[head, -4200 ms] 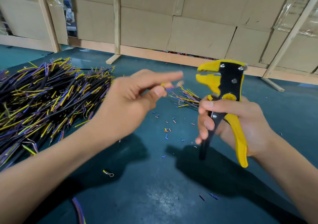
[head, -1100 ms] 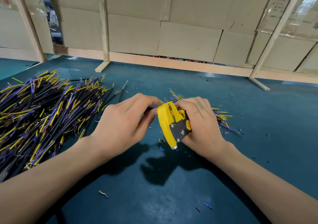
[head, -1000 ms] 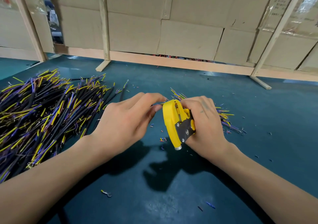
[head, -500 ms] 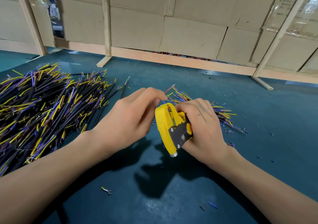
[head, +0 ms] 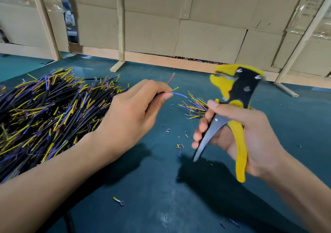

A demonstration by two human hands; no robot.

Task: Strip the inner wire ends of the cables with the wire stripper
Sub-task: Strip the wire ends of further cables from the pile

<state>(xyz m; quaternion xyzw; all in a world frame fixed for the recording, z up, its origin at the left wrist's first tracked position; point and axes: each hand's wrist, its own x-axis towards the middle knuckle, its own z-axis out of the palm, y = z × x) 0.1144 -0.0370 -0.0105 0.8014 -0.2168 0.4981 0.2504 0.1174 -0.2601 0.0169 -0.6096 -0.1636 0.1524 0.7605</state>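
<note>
Mid-task, judging by the layout. Left hand pinching one black cable between thumb and curled fingers, the jacket mostly hidden in the grip. Three inner wires fanning out past the fingertips: red wire angled up and away, yellow-green wire just above the thumb, blue wire pointing toward the other hand. Whether any tip is already bared: cannot tell, too small.

Right hand wrapped around the wire stripper, fingers curled over the steel lever, palm against the yellow handle; handles spread, head raised and apart from the wires, nothing in its mouth. Stripping of this cable judged not finished.

Large pile of cables just left of the left wrist and forearm, too many to count, yellow and blue ends showing. Smaller bundle lying between the two hands, beyond them, partly behind the right fingers; likely the finished lot, not certain. Insulation scraps scattered on the green mat below and between the hands, roughly a dozen visible.

Counts: one stripper, one cable in hand, three inner wires, two heaps. One small metal terminal lying near the left forearm.

Remaining: apparently the bulk of the big pile.
</note>
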